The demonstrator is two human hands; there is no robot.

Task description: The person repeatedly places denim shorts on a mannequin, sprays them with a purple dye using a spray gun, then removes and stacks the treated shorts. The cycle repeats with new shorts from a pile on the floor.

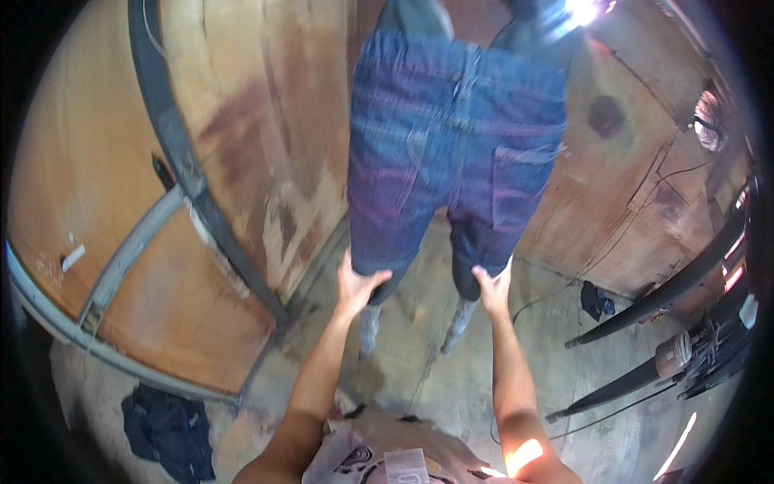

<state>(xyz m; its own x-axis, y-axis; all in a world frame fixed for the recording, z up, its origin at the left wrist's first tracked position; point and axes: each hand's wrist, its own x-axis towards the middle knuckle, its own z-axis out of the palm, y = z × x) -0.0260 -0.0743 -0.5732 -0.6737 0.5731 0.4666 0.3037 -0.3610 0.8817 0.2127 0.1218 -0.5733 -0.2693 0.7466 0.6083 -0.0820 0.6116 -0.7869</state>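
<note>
Blue denim shorts (455,141) are stretched over a two-legged form (415,18), their back pockets facing me. A purplish tint shows over the pockets and lower legs. My left hand (355,290) grips the left leg's hem, thumb on the near side. At the right leg's hem, my right hand (495,289) pinches the cloth in the same way. Both arms reach straight forward. Below the hems the form's legs are dark, and lower down come narrow grey ends (459,327). Fingers behind the cloth are hidden.
Stained wooden panels (266,121) stand behind and at left, braced by a grey metal frame (189,173). Dark cloth (169,431) lies at lower left, and a smaller dark piece (597,300) at right. Dark pipes (621,387) jut in from the right. A bright lamp (582,10) shines above.
</note>
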